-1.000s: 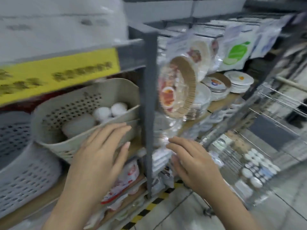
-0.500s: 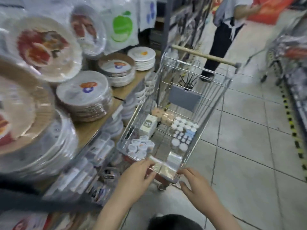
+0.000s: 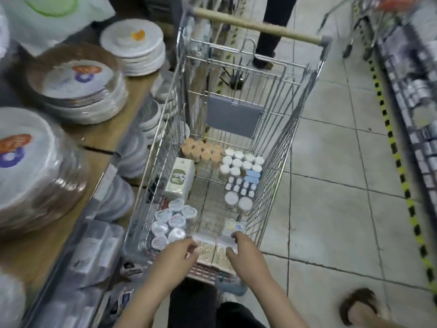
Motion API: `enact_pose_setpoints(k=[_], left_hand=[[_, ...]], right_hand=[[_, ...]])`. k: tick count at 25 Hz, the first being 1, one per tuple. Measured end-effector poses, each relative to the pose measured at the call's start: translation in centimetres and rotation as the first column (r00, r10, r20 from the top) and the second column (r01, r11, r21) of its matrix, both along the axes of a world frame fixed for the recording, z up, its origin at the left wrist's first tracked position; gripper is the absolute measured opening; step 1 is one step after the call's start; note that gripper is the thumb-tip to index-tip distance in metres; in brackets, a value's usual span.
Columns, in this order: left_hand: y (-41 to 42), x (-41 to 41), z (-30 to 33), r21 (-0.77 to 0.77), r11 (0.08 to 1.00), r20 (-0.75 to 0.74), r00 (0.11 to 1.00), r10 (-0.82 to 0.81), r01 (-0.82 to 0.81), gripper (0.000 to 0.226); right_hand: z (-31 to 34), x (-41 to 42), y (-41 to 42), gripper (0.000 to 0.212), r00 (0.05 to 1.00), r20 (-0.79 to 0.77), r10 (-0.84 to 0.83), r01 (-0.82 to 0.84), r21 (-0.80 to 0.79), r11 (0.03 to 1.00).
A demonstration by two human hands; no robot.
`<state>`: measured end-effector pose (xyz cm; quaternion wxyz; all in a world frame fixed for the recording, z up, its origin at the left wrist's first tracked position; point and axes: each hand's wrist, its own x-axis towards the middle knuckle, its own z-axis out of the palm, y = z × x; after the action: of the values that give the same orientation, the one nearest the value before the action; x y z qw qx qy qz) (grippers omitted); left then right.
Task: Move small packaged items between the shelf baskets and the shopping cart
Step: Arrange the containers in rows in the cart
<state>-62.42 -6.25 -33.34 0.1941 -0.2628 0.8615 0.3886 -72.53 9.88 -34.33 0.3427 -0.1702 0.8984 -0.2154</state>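
Both hands reach into the near end of a wire shopping cart (image 3: 279, 147), left hand (image 3: 176, 258) and right hand (image 3: 246, 254) with fingers curled around blurred clear packets (image 3: 212, 250), their contents unreadable.

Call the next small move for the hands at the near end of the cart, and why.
Probably close both hands on the clear packet and lift it. The left hand and right hand flank it at the shopping cart's near end, fingers curled at its edges; whether either grip has closed is unclear.

Head view — steeply down, cart (image 3: 279, 147) close
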Motion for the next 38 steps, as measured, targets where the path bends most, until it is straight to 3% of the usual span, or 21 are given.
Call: enact_pose_setpoints(k=[5,9,16,21,25,30,38], left_hand=[[-3.5,-6.9,-6.0,0.045,0.995,0.081,0.992,-0.095,0.092,0.027],[-4.3,-11.6,-11.3,0.077,0.991,0.144,0.982,-0.123,0.113,0.021],[-2.7,-17.8,-19.6,0.080,0.979,0.171,0.965,-0.200,0.189,0.032],[-1.9,-20.6,-22.9,0.044,0.994,0.142,0.984,-0.109,0.103,0.041],[-1.7,-21.5,-25.2,0.070,0.997,0.155,0.988,-0.019,0.009,0.066],[-0.2,-22.0,-27.4,0.148,0.986,0.068,0.995,0.072,-0.081,0.067],[0.2,-22.7,-27.8,0.030,0.992,0.038,0.992,0.119,-0.121,0.067]], right_hand=[[-6.2,-5.0,-2.1,0.045,0.985,0.059,-0.161,0.150,0.156,0.976],[-10.4,-7.7,-3.6,0.047,0.964,0.039,-0.262,0.249,0.199,0.948],[-17.1,-11.3,-5.7,0.050,0.925,0.008,-0.380,0.365,0.261,0.894],[-19.9,-13.4,-6.5,0.062,0.909,-0.104,-0.403,0.415,0.290,0.862],[-21.7,-14.0,-6.9,0.072,0.916,-0.165,-0.366,0.402,0.364,0.841],[-23.5,-14.4,-7.0,0.056,0.913,-0.201,-0.356,0.409,0.450,0.794],[-23.1,-13.5,-6.0,0.046,0.922,-0.196,-0.335,0.388,0.414,0.824]])
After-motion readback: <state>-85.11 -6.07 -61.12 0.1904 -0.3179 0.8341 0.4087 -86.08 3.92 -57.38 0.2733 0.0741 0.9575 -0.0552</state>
